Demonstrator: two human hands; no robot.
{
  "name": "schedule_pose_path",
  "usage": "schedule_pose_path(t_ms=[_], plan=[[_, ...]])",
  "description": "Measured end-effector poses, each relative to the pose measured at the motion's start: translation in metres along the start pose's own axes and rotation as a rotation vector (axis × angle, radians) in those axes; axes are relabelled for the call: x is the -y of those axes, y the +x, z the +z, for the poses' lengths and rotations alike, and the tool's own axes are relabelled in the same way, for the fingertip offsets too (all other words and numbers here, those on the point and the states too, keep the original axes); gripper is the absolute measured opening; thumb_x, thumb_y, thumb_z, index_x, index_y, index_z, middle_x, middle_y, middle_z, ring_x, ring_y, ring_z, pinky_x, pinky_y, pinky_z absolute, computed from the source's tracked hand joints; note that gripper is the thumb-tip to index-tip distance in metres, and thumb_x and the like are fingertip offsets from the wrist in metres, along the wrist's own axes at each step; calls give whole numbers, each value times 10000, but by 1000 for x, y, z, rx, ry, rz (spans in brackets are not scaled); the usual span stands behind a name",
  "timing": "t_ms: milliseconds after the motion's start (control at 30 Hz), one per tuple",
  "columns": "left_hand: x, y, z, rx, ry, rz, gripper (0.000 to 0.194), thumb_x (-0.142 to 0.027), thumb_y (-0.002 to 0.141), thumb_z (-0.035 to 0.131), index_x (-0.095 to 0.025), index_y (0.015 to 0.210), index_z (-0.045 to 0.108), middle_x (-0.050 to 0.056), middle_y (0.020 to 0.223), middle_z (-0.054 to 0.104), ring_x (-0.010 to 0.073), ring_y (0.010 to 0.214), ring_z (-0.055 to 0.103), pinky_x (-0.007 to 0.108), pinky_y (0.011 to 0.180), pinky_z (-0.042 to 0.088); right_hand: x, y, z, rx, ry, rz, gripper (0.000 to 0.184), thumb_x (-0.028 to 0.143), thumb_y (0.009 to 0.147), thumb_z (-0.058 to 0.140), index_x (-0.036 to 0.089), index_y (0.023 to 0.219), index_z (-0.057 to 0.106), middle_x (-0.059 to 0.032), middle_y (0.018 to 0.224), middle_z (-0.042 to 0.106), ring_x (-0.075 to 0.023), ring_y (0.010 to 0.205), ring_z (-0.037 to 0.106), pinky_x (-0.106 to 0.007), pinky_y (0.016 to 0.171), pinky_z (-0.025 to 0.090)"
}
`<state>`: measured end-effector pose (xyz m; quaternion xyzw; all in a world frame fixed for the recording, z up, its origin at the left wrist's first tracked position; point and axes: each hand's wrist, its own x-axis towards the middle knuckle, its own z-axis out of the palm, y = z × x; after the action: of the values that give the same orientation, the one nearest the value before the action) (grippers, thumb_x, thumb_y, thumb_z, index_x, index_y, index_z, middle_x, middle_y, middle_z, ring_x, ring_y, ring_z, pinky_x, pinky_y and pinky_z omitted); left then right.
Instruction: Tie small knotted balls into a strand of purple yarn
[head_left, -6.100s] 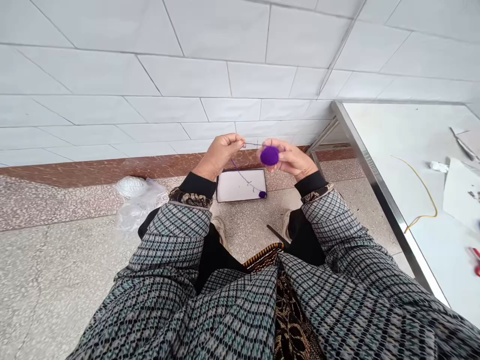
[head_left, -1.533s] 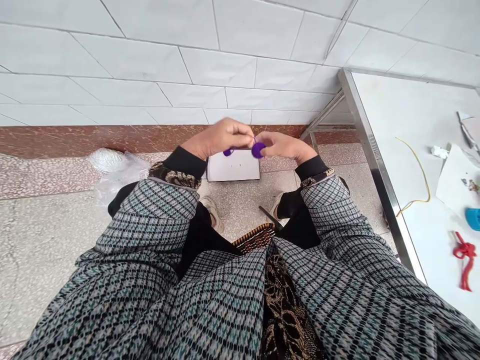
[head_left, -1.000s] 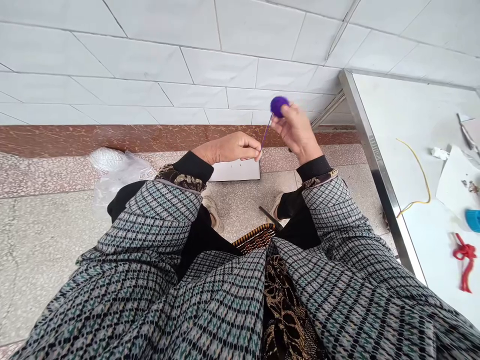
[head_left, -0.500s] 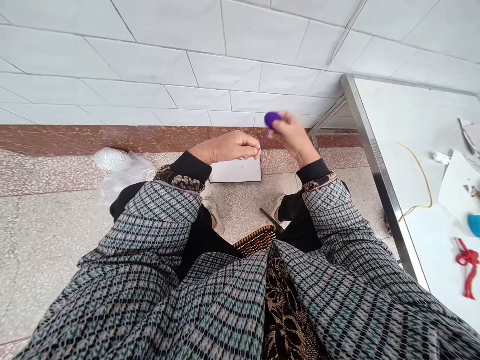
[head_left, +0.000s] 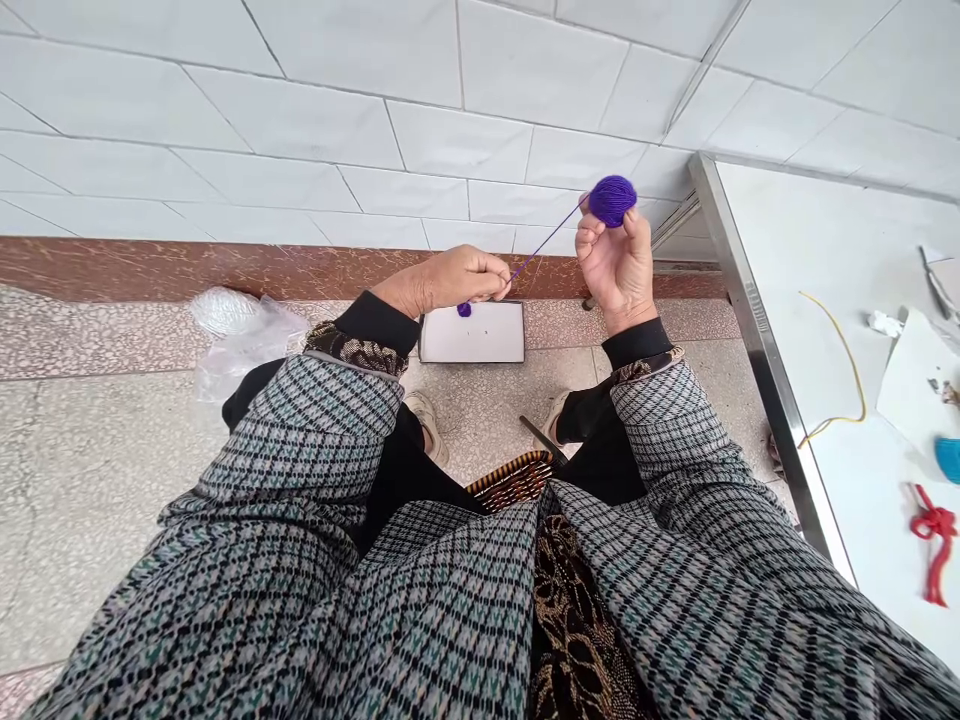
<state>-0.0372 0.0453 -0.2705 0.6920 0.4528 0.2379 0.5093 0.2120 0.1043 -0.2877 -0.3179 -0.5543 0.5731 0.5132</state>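
My right hand (head_left: 615,258) is raised and closed on a ball of purple yarn (head_left: 613,201), gripped at its lower edge by the fingertips and thumb. A taut strand of yarn (head_left: 546,240) slants from the ball down to my left hand (head_left: 463,277). That left hand is closed, pinching the strand between thumb and fingers. Below its fingers a small purple bit of yarn (head_left: 464,310) hangs; whether it is a knot or a small bundle I cannot tell. Underneath lies a shallow white box or lid (head_left: 480,340) on the floor.
To the right stands a white table (head_left: 787,220) with a metal edge, bearing a yellow cord (head_left: 855,370), a red knotted cord (head_left: 934,530) and a blue item (head_left: 949,458). A clear plastic bag (head_left: 251,340) lies left on the floor. The tiled wall (head_left: 315,120) rises ahead.
My right hand has moved up and right with the yarn ball, turning palm up. The strand between my hands is longer. The small purple bit below my left hand shows more.
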Motion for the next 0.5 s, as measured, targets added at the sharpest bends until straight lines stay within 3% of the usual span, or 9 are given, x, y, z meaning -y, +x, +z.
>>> schedule_pose_path(t_ms=[167, 300, 333, 400, 467, 500], plan=[[2, 2, 2, 141, 37, -39, 171, -139, 774, 661, -173, 619, 722, 28, 628, 594, 134, 577, 503, 282, 605, 381, -10, 8, -10, -90, -21, -50, 489, 676, 949, 734, 244, 1115, 574, -104, 1173, 635, -257, 1173, 688, -411, 940, 694], [-3, -3, 7, 310, 18, 5, 109, -203, 749, 744, -198, 642, 768, 16, 591, 582, 145, 564, 505, 296, 616, 395, -29, 8, -3, -92, -311, 77, 295, 439, 987, 698, 209, 1098, 551, -63, 1071, 627, -208, 1036, 692, -361, 902, 645], [-4, -5, 6, 329, -9, 37, 108, -214, 751, 749, -197, 647, 768, 22, 606, 598, 148, 580, 518, 300, 629, 408, -31, 4, 2, -17, -428, 138, 254, 352, 949, 716, 196, 1068, 556, -50, 1025, 626, -195, 986, 675, -345, 888, 626], [-4, -9, 1, 287, -95, 104, 124, -231, 773, 738, -187, 660, 761, 40, 642, 622, 149, 612, 534, 304, 646, 427, -31, -6, 14, 279, -596, 250, 249, 211, 832, 755, 175, 995, 570, -28, 946, 621, -171, 910, 623, -312, 862, 584], [1, -11, -7, 105, -220, 142, 148, -229, 809, 708, -177, 671, 721, 41, 656, 614, 134, 610, 514, 298, 642, 426, -22, -17, 24, 648, -548, 313, 296, 171, 751, 780, 165, 973, 583, -24, 942, 629, -152, 879, 586, -286, 834, 556], [4, -11, -11, -25, -269, 146, 168, -217, 830, 687, -172, 669, 690, 32, 651, 597, 119, 597, 494, 288, 633, 419, -16, -21, 27, 774, -438, 314, 336, 198, 738, 799, 167, 996, 585, -29, 976, 639, -146, 875, 582, -275, 813, 552]])
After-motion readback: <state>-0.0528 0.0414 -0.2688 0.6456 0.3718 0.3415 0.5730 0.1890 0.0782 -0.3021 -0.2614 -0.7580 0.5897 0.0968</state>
